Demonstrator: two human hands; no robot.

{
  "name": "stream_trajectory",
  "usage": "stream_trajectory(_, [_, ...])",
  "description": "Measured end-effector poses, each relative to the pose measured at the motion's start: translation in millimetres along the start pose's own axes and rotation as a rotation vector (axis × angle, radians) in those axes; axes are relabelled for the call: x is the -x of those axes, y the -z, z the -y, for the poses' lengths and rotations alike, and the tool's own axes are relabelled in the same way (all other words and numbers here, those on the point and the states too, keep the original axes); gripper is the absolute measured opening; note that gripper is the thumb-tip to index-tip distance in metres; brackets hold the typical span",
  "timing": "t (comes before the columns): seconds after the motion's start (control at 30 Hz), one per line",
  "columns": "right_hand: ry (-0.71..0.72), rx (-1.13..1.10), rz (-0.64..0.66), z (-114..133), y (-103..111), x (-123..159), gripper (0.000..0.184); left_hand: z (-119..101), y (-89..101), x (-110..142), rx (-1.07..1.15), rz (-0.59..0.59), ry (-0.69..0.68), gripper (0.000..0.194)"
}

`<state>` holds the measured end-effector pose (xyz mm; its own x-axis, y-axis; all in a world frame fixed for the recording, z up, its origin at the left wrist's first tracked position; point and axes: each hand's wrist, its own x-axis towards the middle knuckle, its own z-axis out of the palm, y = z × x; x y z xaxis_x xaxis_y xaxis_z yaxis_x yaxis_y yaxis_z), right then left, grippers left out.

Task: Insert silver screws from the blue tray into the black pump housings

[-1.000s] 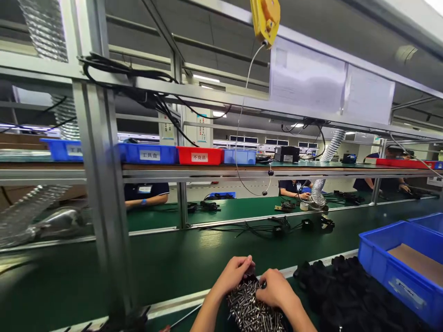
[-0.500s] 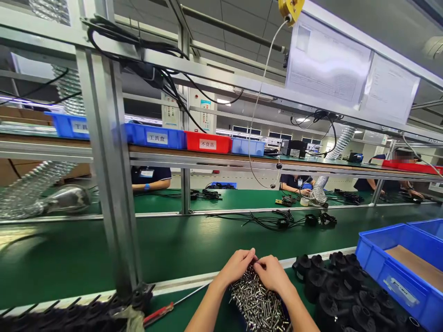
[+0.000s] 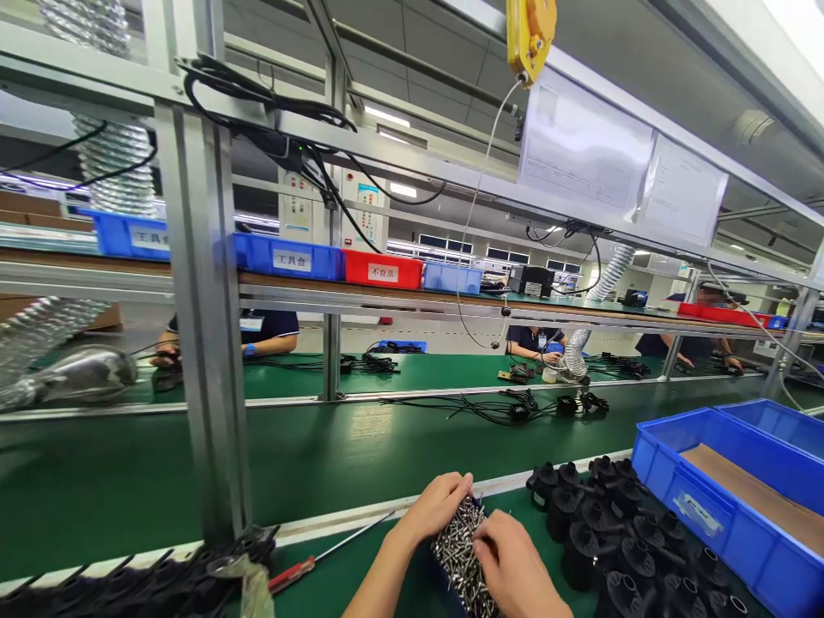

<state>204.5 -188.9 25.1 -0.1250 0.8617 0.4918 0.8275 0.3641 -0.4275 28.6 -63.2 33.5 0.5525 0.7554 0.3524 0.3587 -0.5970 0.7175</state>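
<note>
A heap of small shiny metal pins (image 3: 458, 541) lies at the bottom centre of the head view, in a dark container. My left hand (image 3: 436, 505) rests on the far left side of the heap, fingers curled over the pins. My right hand (image 3: 515, 562) lies on the near right side with its fingers bent and pinching among the pins. Both hands touch the heap. Whether either hand has single pins in its fingers is hidden.
Several black round parts (image 3: 611, 532) crowd the bench right of the pins. Blue bins (image 3: 701, 502) stand at the right. A red-handled screwdriver (image 3: 309, 565) lies left. A green conveyor belt (image 3: 360, 455) carries black cables (image 3: 508, 408). A metal post (image 3: 202, 343) rises left. Other people work across the line.
The camera view has shifted slightly left. My right hand has slid nearer along the heap, away from my left hand, which stays at the far edge.
</note>
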Motion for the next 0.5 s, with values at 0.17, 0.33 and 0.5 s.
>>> stream_trajectory(0.17, [-0.201, 0.064, 0.057, -61.6, 21.0, -12.0, 0.030, -11.1, 7.0, 7.2, -0.056, 0.099, -0.028, 0.052])
stream_trajectory(0.33, [-0.205, 0.060, 0.213, -101.6, -4.8, -24.5, 0.046, -16.4, 6.8, 6.3, -0.083, 0.111, -0.043, 0.057])
stream_trajectory(0.5, [-0.247, 0.087, 0.241, -113.2, -27.4, -26.4, 0.024, -20.1, 15.0, 3.9, -0.061, 0.031, 0.002, 0.076])
